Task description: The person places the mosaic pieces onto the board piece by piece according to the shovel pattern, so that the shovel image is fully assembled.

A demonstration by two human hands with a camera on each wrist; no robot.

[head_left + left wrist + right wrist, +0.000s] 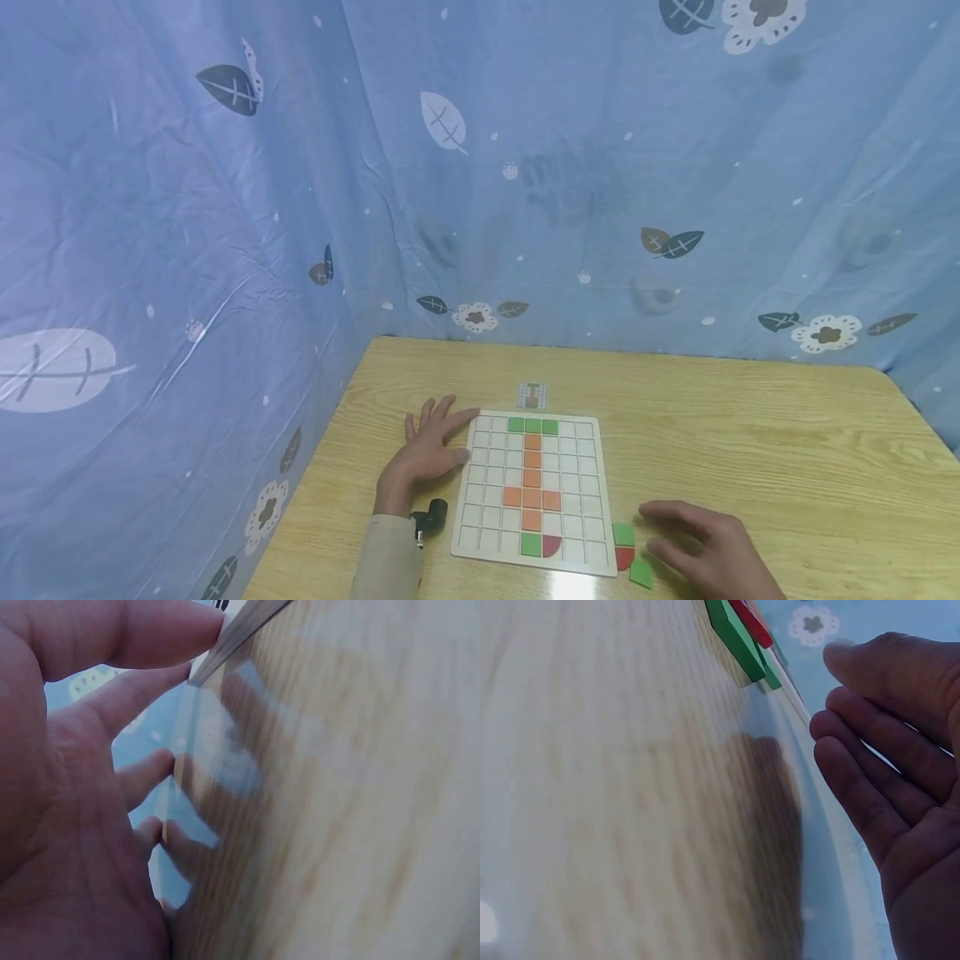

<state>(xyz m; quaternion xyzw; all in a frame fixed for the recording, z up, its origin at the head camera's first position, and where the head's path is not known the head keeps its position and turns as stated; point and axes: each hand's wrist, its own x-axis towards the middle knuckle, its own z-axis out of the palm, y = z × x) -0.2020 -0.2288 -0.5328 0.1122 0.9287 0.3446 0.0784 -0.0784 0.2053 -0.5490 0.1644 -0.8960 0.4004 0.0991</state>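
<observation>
A white grid board (480, 500) lies on the table, with green tiles (532, 426) across its top, a column of orange tiles (532, 458) with a short crossbar, and a green tile (531, 544) beside a red quarter-round tile (551, 546) at the bottom. My left hand (429, 450) rests at the board's left edge, fingers spread, thumb and index at the rim. To the right of the board my right hand (708, 546) hovers with nothing in its fingers, near loose green tiles (641, 572) and a red quarter-round tile (624, 558). In the right wrist view, a green tile (735, 641) shows beyond the fingertips.
A small pattern card (532, 396) lies just behind the board. Blue patterned curtains (525, 208) hang behind and to the left of the wooden table (787, 442). A black camera mount (430, 518) sits on the left wrist.
</observation>
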